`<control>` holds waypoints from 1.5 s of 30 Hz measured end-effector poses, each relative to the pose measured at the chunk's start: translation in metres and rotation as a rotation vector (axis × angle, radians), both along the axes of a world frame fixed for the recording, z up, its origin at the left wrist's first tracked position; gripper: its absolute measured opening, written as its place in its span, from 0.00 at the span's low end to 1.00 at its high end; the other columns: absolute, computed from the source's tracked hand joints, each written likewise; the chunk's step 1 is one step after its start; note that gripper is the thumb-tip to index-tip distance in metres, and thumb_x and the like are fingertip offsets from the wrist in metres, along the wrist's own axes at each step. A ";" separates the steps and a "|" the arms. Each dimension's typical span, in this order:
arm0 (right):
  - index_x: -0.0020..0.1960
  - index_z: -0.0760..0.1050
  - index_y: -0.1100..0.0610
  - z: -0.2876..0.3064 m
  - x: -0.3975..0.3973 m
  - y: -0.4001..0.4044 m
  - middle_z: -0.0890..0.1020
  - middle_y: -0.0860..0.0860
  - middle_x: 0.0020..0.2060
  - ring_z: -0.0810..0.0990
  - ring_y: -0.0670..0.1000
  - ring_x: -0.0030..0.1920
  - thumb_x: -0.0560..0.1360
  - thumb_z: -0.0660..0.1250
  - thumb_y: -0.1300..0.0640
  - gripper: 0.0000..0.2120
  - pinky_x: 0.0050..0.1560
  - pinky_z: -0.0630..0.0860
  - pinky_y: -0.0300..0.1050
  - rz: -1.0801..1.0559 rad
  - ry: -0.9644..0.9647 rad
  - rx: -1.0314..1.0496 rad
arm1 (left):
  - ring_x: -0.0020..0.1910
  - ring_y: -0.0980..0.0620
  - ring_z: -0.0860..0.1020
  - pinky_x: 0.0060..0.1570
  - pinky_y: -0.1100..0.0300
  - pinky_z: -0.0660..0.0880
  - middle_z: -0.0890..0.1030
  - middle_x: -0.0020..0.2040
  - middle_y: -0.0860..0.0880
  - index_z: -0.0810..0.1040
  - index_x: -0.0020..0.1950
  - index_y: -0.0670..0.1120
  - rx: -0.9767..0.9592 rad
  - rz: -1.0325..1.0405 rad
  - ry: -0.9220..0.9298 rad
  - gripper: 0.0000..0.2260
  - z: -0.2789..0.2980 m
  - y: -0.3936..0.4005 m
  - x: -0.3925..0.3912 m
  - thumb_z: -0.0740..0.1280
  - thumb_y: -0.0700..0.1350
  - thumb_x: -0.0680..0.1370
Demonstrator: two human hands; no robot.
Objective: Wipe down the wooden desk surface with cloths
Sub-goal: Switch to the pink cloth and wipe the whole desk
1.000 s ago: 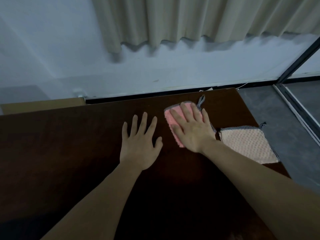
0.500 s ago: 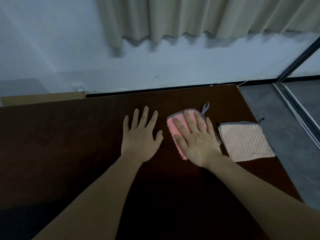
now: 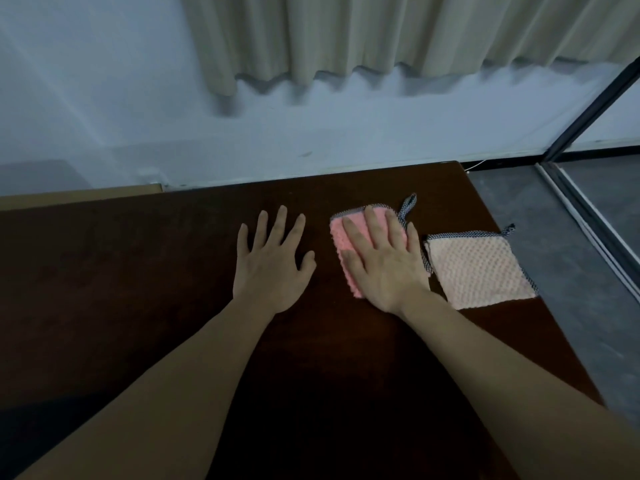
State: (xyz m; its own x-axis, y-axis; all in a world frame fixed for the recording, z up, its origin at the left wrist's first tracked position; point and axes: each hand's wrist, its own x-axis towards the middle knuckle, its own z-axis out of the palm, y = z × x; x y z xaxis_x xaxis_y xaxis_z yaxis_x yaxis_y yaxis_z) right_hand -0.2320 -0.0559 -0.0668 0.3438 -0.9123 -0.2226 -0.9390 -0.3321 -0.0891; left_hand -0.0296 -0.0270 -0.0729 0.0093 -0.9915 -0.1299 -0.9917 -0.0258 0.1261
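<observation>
Desk wiping falls to the right hand, fingers straight and flat on the pink cloth, pressing it down, probably to rub. The left hand lies open on bare wood beside it, seemingly as a brace. A peach cloth waits spare near the desk's right edge.

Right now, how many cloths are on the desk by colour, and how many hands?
Pink cloth: 1, under the right hand
Peach cloth: 1, lying free near the desk's right edge
Hands: 2, the left hand flat on bare wood
Total: 4
</observation>
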 end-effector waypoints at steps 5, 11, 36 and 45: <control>0.78 0.28 0.39 0.000 -0.010 0.049 0.30 0.50 0.79 0.29 0.59 0.79 0.80 0.29 0.36 0.28 0.77 0.32 0.64 0.016 0.019 0.026 | 0.82 0.46 0.41 0.78 0.42 0.39 0.41 0.83 0.52 0.46 0.83 0.57 0.003 -0.027 0.072 0.28 0.004 0.000 0.005 0.49 0.59 0.84; 0.79 0.30 0.38 0.000 -0.003 0.019 0.32 0.50 0.80 0.30 0.59 0.79 0.78 0.27 0.34 0.30 0.78 0.34 0.65 0.027 0.029 0.011 | 0.82 0.49 0.43 0.78 0.42 0.38 0.45 0.83 0.54 0.49 0.83 0.57 -0.043 -0.017 0.077 0.27 0.013 0.004 0.039 0.52 0.57 0.85; 0.81 0.35 0.40 -0.002 0.049 -0.087 0.37 0.52 0.82 0.35 0.61 0.80 0.82 0.35 0.36 0.29 0.77 0.36 0.66 0.065 0.016 -0.011 | 0.81 0.51 0.38 0.79 0.44 0.38 0.41 0.83 0.57 0.44 0.82 0.62 -0.004 0.041 0.040 0.27 -0.001 0.010 0.064 0.45 0.61 0.83; 0.80 0.30 0.40 0.006 0.054 -0.063 0.33 0.54 0.80 0.31 0.62 0.79 0.82 0.33 0.36 0.29 0.77 0.34 0.66 0.202 0.032 0.013 | 0.81 0.52 0.38 0.79 0.45 0.38 0.42 0.83 0.58 0.45 0.82 0.62 -0.006 0.056 0.063 0.27 -0.001 0.010 0.062 0.46 0.61 0.82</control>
